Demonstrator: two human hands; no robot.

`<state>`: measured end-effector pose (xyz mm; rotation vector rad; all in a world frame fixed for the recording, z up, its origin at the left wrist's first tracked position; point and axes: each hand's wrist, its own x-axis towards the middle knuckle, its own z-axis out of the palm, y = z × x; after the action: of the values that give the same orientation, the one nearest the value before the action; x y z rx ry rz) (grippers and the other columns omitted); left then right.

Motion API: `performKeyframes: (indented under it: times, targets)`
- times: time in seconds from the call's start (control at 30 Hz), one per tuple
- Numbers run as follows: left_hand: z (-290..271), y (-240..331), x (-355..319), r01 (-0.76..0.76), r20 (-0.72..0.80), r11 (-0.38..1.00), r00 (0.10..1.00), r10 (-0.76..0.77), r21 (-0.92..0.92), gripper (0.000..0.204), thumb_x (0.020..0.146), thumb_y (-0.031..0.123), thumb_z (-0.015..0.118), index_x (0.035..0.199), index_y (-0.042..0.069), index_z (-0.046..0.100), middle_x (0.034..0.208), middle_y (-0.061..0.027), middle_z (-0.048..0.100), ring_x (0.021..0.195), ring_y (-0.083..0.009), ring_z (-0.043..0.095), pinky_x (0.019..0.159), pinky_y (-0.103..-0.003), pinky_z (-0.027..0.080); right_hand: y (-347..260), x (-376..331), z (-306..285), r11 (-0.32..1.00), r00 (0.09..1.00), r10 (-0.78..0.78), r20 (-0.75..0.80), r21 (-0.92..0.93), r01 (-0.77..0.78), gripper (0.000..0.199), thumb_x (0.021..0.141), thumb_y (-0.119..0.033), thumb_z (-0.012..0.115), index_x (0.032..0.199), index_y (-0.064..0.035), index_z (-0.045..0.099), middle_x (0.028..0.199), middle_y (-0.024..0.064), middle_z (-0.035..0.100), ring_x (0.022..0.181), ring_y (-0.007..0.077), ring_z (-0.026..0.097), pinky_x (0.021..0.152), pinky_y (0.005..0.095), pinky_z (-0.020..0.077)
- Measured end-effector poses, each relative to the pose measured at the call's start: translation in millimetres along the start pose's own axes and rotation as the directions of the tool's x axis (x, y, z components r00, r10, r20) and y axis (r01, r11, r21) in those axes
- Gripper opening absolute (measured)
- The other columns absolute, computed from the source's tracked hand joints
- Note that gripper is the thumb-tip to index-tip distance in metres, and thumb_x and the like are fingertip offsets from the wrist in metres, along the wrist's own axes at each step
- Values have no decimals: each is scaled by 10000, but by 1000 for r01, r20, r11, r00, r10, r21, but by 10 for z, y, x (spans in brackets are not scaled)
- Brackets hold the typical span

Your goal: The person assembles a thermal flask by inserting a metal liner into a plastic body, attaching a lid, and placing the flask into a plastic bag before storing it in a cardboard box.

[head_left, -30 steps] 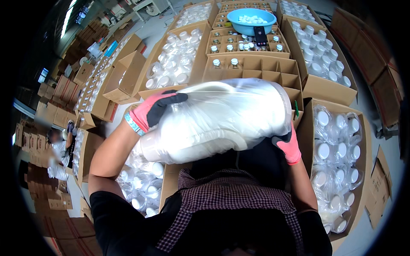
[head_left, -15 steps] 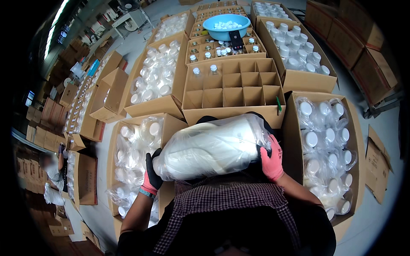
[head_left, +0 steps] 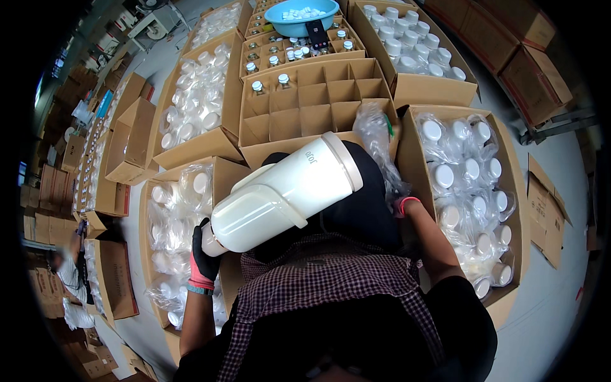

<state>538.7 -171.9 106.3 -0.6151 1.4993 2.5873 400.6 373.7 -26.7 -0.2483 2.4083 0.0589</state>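
A large cream-white bottle [head_left: 283, 197] with a moulded handle lies at a slant across my lap, its broad base toward the upper right. My left hand [head_left: 205, 253], in a black and pink glove, is closed round the narrow capped end. The bottle is bare, touching no wrapper. To its right, my right hand [head_left: 404, 205] grips a crumpled clear plastic bag [head_left: 380, 143], which stretches up over the edge of the divided carton [head_left: 324, 135]. Most of the right hand's fingers are hidden behind plastic and my dark trouser leg.
Cartons of bagged, white-capped bottles stand at my left [head_left: 181, 232] and right [head_left: 468, 191]. Beyond the divided carton, which holds two small capped bottles, a blue basin [head_left: 302, 22] of white caps and a black phone [head_left: 316, 33] rest on more cartons. Flattened cardboard [head_left: 546, 213] lies on the floor.
The clear bag has come off the bottle and moved right and away from it in my right hand. My left hand keeps the capped end, and the bottle is tilted more steeply.
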Motion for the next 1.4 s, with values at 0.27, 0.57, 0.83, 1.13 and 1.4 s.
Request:
performKeyframes:
  times: [0.27,0.57,0.83,1.13,1.4]
  targets:
    - [317,207,-156,413,-185,758,909,-373,504,948,874,843,159,1439,133,434,1187,-166,651,1010,-318,666,848,-483,557,-434,-877,-654,308,511,178,-841,541,783,628,835,-221,674,1381,2,460,1365,160,521,1288,316,493,1094,427,368]
    - [1263,408,-142,-424,224,492,882,414,760,612,1007,372,480,1476,3,344,1327,-157,527,1118,-242,560,918,-347,476,-571,-446,-988,281,399,397,-827,523,805,351,1008,-219,501,1190,69,586,1090,186,652,1011,258,601,945,330,454]
    - [1404,223,211,-602,590,34,791,161,798,850,759,91,773,1481,22,330,1432,-178,440,1337,-327,438,1127,-405,340,-151,-1027,-1674,297,147,532,-834,346,890,302,914,-238,639,1053,30,657,978,127,675,932,198,595,862,350,463]
    - [2352,221,1621,-127,714,987,682,161,-101,463,1069,259,350,1460,11,357,1430,-150,494,1312,-268,482,1113,-387,381,-2091,-1279,-2507,893,467,-448,-763,-349,286,550,863,-634,543,897,-107,697,916,81,639,917,233,546,833,364,361]
    - [2328,103,1189,-817,690,404,569,448,412,532,933,372,540,1324,14,504,1414,-206,436,1332,-361,410,1126,-495,313,-1145,176,-2626,66,18,-575,-818,-24,998,692,829,-671,566,1054,-28,687,1057,123,651,1158,305,529,1027,422,368]
